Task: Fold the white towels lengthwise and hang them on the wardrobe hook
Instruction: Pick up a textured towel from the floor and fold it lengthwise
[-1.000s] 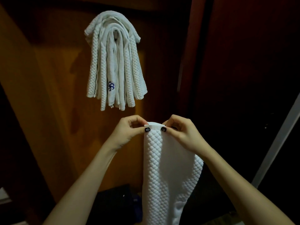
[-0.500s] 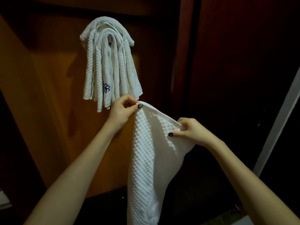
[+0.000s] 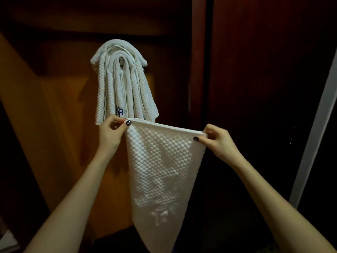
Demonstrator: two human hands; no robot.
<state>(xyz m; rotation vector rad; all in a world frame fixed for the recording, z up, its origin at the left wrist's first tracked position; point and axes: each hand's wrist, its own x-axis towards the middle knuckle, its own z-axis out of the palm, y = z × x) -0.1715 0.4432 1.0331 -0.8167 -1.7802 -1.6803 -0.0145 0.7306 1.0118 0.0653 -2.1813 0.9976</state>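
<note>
White waffle-textured cloth towel [image 3: 162, 161]: soft, light, limp. Your left hand [image 3: 111, 134] and right hand [image 3: 217, 141] pinch top corners. Keep hem taut; bundle of hung white towels [image 3: 124, 84] behind.

Bare forearms, painted nails.
The left hand [image 3: 111, 136] and right hand [image 3: 218, 143] are wearing glossy black polish on their thumbnails [image 3: 128, 122], each showing a small pale spot.

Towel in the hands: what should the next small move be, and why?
Probably bring the right hand to the left hand, halving the towel lengthwise: each pinches a top corner, and it hangs spread open, unlike the hung towels.
</note>
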